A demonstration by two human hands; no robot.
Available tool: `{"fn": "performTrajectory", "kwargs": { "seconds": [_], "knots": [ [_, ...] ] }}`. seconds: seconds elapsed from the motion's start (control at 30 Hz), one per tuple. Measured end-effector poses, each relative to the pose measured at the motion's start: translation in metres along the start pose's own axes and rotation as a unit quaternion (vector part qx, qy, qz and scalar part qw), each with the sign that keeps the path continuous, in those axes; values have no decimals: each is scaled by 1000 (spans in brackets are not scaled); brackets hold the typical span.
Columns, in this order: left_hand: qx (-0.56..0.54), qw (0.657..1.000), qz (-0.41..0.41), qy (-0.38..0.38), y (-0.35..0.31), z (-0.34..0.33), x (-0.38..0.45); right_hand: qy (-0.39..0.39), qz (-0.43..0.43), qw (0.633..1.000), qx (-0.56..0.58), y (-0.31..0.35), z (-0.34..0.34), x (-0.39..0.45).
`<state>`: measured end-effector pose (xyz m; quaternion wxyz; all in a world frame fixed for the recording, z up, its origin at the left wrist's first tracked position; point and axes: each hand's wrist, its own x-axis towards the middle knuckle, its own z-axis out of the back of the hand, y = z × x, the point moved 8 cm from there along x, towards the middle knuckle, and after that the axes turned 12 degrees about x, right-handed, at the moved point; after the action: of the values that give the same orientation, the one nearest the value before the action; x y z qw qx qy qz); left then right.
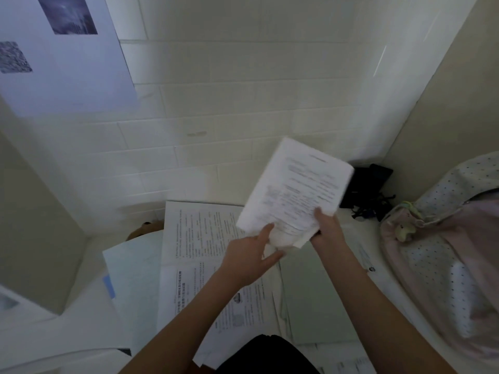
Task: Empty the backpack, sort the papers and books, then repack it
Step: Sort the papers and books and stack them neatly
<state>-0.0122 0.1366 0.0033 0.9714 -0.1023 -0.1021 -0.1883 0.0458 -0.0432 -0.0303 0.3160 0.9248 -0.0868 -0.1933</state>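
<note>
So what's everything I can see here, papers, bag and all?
stack of papers: one, white with print, held up above the table by both hands
printed sheets: several, white, spread on the table under the arms
green folder: one, pale green, flat on the table right of the sheets
pale blue sheets: a few, at the left of the pile
backpack: one, pink with dotted cloth, on the right
black object: one, in the far corner; cannot tell what it is
poster: one, white with photos, on the left wall
left hand: grip on the stack's lower corner
right hand: grip on the stack's lower edge
</note>
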Motion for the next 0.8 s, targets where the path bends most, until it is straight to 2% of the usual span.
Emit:
{"fn": "performTrajectory", "kwargs": {
  "seconds": [0.1,0.23,0.3,0.33,0.4,0.57,0.63,0.73,0.8],
  "knots": [
    [7,994,56,94,19,-37,-5,-58,17,998,-3,8,53,-3],
    [-106,966,121,203,29,-84,-16,-177,-23,975,-135,11,119,1],
    [-189,939,154,243,26,-103,-21,-173,-78,940,-284,14,138,-3],
    [-220,926,162,261,23,-112,-24,-168,-94,907,-375,17,144,-9],
    [-262,904,171,292,15,-127,-29,-160,-71,841,-512,26,146,-24],
    [-336,852,220,334,0,-152,-38,-77,-16,781,-619,34,135,-37],
    [-379,824,249,341,-6,-160,-39,-93,16,774,-626,41,141,-33],
    [-444,777,295,335,-15,-167,-38,-142,50,793,-590,49,161,-27],
    [-461,763,312,328,-18,-171,-34,-178,60,798,-573,55,174,-23]
  ]
}}
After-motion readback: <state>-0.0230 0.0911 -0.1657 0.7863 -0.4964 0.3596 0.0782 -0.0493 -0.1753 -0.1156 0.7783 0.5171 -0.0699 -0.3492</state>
